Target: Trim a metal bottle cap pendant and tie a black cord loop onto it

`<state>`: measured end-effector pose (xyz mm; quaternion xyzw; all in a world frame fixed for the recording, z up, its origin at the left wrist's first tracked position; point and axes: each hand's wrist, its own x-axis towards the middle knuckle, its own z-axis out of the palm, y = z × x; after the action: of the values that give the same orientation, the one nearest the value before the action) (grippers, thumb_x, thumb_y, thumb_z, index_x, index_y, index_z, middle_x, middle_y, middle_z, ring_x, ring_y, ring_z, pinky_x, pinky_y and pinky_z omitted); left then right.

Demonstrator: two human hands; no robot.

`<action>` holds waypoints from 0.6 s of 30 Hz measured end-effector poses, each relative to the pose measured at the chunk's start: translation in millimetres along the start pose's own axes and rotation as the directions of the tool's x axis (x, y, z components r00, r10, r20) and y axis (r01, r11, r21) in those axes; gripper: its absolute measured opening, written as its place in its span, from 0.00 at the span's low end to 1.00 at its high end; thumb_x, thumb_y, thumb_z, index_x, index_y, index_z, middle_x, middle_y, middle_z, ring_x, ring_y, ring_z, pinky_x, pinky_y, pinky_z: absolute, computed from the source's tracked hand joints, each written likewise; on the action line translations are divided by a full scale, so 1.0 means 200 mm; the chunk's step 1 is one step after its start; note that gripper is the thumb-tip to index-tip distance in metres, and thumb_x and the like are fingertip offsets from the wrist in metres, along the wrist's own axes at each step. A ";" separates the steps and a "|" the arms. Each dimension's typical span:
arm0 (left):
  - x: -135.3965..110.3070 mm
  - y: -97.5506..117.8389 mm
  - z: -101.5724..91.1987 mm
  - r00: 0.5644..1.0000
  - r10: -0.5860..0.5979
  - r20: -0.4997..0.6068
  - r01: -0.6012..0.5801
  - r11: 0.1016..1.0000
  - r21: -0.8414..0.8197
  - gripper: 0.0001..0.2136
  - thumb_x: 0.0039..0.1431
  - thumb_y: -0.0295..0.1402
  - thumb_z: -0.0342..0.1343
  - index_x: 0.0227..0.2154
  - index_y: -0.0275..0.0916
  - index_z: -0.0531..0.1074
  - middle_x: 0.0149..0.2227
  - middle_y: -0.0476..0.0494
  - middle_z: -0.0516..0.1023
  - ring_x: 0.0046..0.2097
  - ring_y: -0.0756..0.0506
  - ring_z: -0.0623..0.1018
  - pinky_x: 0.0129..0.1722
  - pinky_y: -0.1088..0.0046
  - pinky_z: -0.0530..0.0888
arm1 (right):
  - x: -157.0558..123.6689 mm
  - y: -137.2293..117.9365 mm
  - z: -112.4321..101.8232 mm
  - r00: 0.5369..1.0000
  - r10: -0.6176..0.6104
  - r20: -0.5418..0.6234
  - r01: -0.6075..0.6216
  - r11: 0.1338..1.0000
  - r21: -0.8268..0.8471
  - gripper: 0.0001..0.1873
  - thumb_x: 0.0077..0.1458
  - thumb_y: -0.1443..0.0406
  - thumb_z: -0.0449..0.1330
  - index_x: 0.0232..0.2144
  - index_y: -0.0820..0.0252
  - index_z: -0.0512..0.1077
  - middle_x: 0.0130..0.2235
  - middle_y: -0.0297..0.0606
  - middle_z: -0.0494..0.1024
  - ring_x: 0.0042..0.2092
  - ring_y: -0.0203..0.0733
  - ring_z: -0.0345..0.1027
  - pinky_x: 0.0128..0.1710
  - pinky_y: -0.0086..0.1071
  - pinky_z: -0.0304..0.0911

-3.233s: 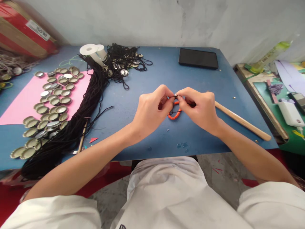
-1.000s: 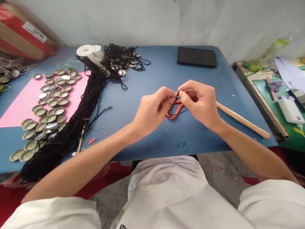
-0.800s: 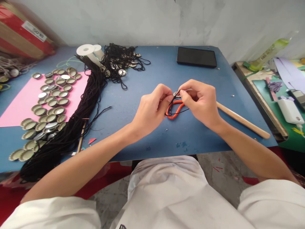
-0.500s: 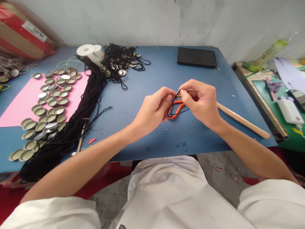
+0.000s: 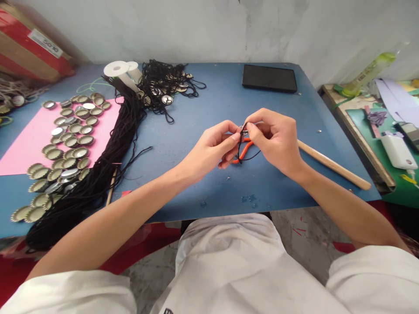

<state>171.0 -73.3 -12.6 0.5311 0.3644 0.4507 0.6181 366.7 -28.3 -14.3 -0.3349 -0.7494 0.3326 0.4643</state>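
Note:
Between my two hands runs a thin black cord, bent into a loop that hangs below the fingertips. My left hand is closed, pinching the cord between thumb and forefinger. Close beside it, my right hand also pinches the cord with thumb and forefinger. Behind the fingers a small silvery piece partly shows, too covered to name. Under the hands lie orange-handled pliers, mostly hidden. To the right, a wooden handle sticks out from behind my right hand.
Bottle caps cover a pink sheet at left, beside a thick bundle of black cords. White spools and tangled corded caps sit farther back. A black phone lies at the far edge; a side table stands right.
My left thumb has straightened and shifted along the cord, and the left fingers have loosened a little. The cord loop hangs narrower. My right hand has barely moved.

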 end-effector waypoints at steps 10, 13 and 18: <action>0.00 0.02 0.03 0.981 -0.007 -0.194 0.010 1.000 0.014 0.08 0.65 0.35 0.66 0.39 0.40 0.71 0.25 0.57 0.66 0.24 0.55 0.64 0.21 0.82 0.56 | -0.01 0.00 0.00 0.998 -0.068 -0.001 0.068 0.991 -0.111 0.07 0.68 0.66 0.63 0.35 0.55 0.75 0.23 0.25 0.62 0.25 0.32 0.50 0.29 0.32 0.54; -0.01 0.03 0.03 0.982 -0.045 -0.182 0.044 0.999 -0.009 0.08 0.65 0.36 0.65 0.39 0.41 0.71 0.29 0.54 0.72 0.24 0.55 0.67 0.20 0.82 0.55 | -0.02 -0.01 0.01 0.994 -0.105 0.004 0.104 0.984 -0.143 0.07 0.68 0.68 0.62 0.35 0.55 0.75 0.23 0.24 0.62 0.25 0.31 0.51 0.29 0.31 0.54; 0.00 0.03 0.02 0.989 -0.056 -0.136 0.050 0.998 -0.046 0.08 0.67 0.36 0.63 0.39 0.41 0.69 0.29 0.54 0.74 0.21 0.56 0.64 0.19 0.82 0.54 | -0.02 -0.01 0.01 0.992 -0.122 0.007 0.122 0.980 -0.157 0.07 0.67 0.69 0.62 0.34 0.55 0.75 0.22 0.24 0.61 0.25 0.32 0.51 0.29 0.31 0.55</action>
<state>173.8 -75.1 -5.4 0.4758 0.4105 0.4772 0.6143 365.0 -33.0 -14.4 -0.3241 -0.7918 0.2431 0.4570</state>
